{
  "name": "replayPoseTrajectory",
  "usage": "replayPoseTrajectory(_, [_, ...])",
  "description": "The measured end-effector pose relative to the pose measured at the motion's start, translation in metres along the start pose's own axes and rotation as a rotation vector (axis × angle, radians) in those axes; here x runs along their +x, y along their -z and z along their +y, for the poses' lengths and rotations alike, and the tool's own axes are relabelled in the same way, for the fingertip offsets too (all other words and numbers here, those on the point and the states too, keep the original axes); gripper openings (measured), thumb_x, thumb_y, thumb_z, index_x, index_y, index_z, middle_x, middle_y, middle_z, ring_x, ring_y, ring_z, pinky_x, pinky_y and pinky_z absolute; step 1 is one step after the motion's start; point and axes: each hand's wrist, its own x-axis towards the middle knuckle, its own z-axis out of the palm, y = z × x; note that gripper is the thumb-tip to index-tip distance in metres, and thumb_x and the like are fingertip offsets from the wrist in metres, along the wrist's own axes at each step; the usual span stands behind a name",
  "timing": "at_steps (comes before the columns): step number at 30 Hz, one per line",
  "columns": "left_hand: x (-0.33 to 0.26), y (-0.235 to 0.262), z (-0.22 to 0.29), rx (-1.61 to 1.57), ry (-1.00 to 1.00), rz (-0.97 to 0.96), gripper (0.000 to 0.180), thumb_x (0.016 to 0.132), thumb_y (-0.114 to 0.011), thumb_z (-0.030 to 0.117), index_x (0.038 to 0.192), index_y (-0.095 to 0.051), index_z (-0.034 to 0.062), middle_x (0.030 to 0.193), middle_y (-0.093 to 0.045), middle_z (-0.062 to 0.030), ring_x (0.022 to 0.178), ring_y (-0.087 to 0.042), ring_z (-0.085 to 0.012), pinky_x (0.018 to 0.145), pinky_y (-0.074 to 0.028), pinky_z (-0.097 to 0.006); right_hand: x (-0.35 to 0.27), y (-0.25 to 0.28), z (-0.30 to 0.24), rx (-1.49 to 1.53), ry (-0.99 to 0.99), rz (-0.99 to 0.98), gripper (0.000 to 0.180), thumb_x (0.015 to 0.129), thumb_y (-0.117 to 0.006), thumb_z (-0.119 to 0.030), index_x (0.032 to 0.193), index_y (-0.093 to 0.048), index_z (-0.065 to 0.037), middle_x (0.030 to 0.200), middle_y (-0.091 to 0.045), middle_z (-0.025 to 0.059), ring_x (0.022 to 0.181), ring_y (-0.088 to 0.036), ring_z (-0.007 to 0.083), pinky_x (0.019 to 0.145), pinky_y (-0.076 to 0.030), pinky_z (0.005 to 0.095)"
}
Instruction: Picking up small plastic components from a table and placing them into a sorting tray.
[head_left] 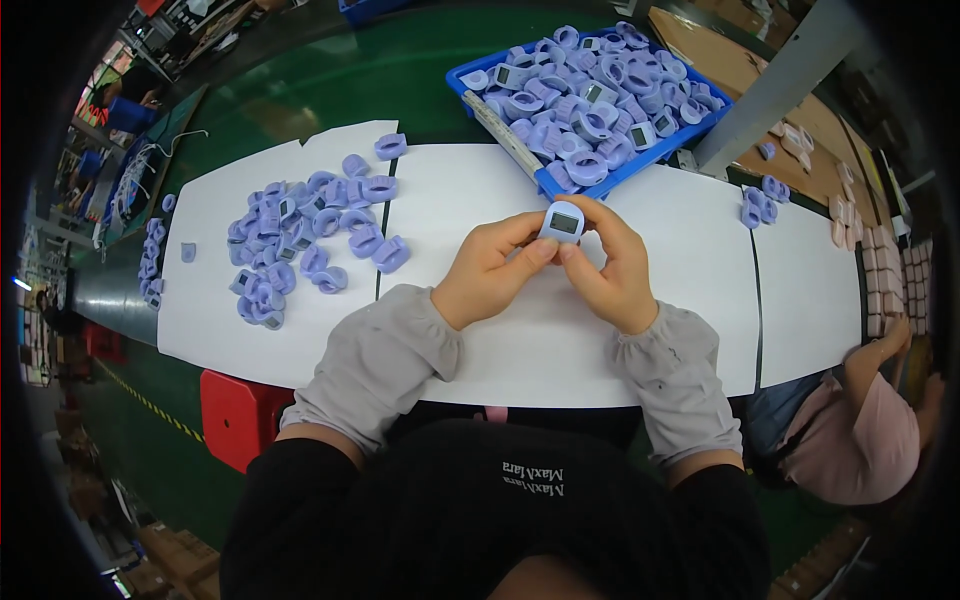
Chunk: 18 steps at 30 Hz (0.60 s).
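Left hand [486,266]: pinching device [564,223] in grip, near centre.
Right hand [618,268]: pinching same device.
Tray [655,153]: heaped, upper right.

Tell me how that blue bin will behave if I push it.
The blue bin is probably stiff, since its walls hold an even shape around the load. It may feel heavy for its size, being packed with purple gadgets. A sharp shove could spill a few, as the loose heap appears to rise above the rim.
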Motion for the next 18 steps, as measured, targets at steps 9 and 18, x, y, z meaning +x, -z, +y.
replayPoseTrajectory(9, [0.0005,0.0011,0.0028,0.027,0.000,-0.018,0.030,0.095,-0.050,0.012,0.119,-0.054,-0.0047,0.107,-0.061,-0.0097,0.097,-0.059,-0.0148,0.088,-0.049,-0.029,-0.0007,-0.0008,0.0017,-0.042,0.028,0.012,0.042,0.078,-0.058,-0.006,0.119,-0.054,0.003,0.102,-0.062,0.0107,0.091,-0.057,0.0177,0.085,-0.044,0.0300])
replayPoseTrajectory(18, [0.0004,-0.0022,0.0036,-0.014,0.001,-0.001,0.030,0.095,-0.049,0.013,0.119,-0.054,-0.0055,0.107,-0.061,-0.0097,0.097,-0.060,-0.0154,0.087,-0.049,-0.030,-0.0011,0.0002,0.0013,-0.009,0.009,0.011,0.042,0.078,-0.058,-0.006,0.119,-0.054,0.003,0.103,-0.062,0.0113,0.092,-0.057,0.0180,0.085,-0.044,0.0303])
